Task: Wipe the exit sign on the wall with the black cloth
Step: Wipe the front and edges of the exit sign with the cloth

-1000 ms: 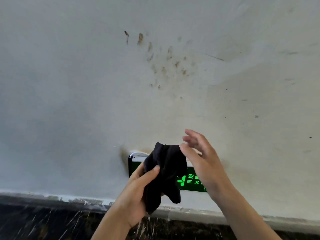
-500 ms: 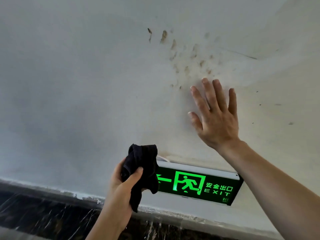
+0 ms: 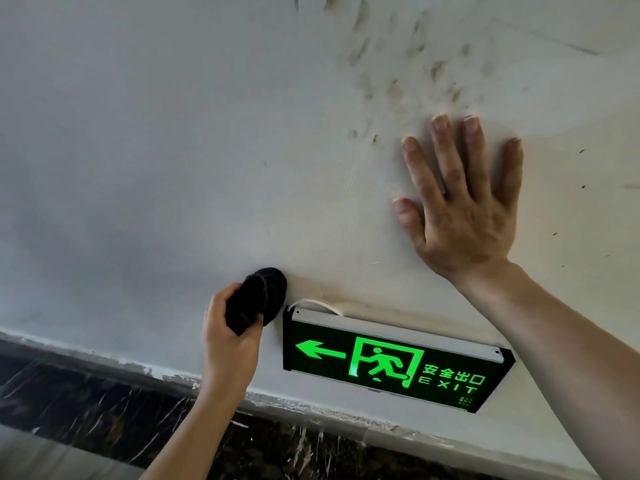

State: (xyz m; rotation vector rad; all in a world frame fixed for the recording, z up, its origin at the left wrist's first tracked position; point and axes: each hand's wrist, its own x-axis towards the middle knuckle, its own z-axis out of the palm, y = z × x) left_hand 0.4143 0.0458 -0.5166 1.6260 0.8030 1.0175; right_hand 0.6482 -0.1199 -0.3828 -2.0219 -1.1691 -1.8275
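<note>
The exit sign hangs low on the white wall, glowing green with an arrow, a running figure and the word EXIT. My left hand grips the bunched black cloth just left of the sign's upper left corner, against the wall. The cloth does not cover the sign's face. My right hand lies flat on the wall above the sign, fingers spread, holding nothing.
Brown smudges mark the wall above my right hand. A thin white cable loops out at the sign's top left. Below runs a dark marble skirting with a rough taped edge.
My left hand shifted the cloth left off the sign's face, to beside its upper corner, bunching it tighter. My right hand left the cloth and pressed flat on the wall. The view came closer.
</note>
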